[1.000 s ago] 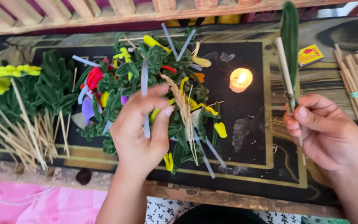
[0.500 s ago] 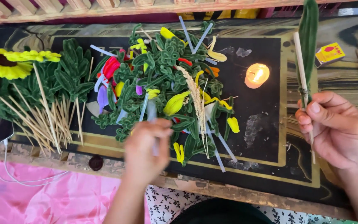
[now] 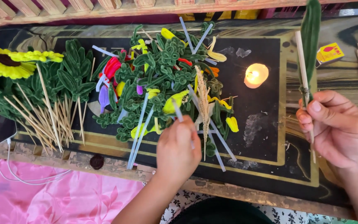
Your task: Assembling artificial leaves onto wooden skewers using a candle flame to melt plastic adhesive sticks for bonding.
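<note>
In the right hand (image 3: 338, 128), clenched: a thin wooden stick (image 3: 301, 62) (green leaf (image 3: 310, 37) tied on); left hand (image 3: 179, 149) grasps a clear stick (image 3: 178, 113).

Bright, even daylight, sharp overall.
Candle (image 3: 255, 75) flame blows out to white and casts a weak glow on the dark board (image 3: 266, 137). Soft shadows under both hands; colours saturated, slight softness at edges.

small yellow matchbox (image 3: 329, 54) with red picture, flat on table, right of lit candle (image 3: 256, 75)
</note>
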